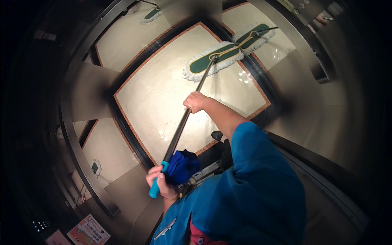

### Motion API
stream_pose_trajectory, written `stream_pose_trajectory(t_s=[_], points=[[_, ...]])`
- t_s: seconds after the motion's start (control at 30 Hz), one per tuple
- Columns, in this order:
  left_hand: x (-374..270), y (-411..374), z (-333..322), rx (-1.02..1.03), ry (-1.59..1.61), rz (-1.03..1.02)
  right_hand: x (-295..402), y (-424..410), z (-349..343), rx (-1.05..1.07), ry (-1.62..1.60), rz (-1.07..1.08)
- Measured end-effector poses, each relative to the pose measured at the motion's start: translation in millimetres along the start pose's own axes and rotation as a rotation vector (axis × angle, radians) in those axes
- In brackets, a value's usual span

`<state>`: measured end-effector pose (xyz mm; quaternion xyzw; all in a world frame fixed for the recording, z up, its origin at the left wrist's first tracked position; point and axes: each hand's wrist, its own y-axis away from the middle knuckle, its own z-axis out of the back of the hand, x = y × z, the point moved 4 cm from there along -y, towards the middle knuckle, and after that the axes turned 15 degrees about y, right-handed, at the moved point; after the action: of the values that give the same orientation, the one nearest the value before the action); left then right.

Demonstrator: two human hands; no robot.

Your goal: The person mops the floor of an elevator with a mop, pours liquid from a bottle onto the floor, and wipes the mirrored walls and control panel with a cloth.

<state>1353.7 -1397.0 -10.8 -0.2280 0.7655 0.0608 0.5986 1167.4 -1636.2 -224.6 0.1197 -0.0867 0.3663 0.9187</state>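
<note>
A dust mop with a green backing and white fringe (200,63) lies flat on the pale marble floor (147,107), its far end against the wall base. My right hand (195,101) is closed around the middle of its metal pole (179,131). Lower down, my left hand (160,180) grips the turquoise handle end (154,189), with the thumb and fingers around it. A bundled dark blue cloth (184,167) is beside the handle, close to my left hand; how it is held is hidden.
Reflective metal walls (95,92) with handrails (306,39) enclose the small elevator-like space and mirror the mop. A black border (131,134) edges the floor. A door track (208,170) and a dark shoe (217,135) are near me. Printed notices (88,231) hang lower left.
</note>
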Motion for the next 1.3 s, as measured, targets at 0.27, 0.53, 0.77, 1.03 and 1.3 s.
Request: stream_pose_trajectory(t_s=[0.27,0.53,0.77,1.03,1.3], points=[[-44.3,-34.1,6.2,0.293,0.007,-0.016,31.5,32.2,20.2,-0.359,-0.18,-0.227],[-96.7,-29.0,9.3,0.471,-0.017,0.117,94.0,139.0,8.8,-0.544,-0.282,-0.48],[-108.4,-14.7,-12.2,0.688,0.02,0.155,117.4,202.3,-6.7,-0.648,-0.27,-0.564],[-103.6,5.2,-13.5,0.338,0.086,0.213,80.6,199.1,-15.8,-0.205,-0.398,-0.411],[-159.1,-26.6,-14.5,0.531,-0.093,-0.152,104.2,135.3,19.4,-0.711,-0.155,-0.217]])
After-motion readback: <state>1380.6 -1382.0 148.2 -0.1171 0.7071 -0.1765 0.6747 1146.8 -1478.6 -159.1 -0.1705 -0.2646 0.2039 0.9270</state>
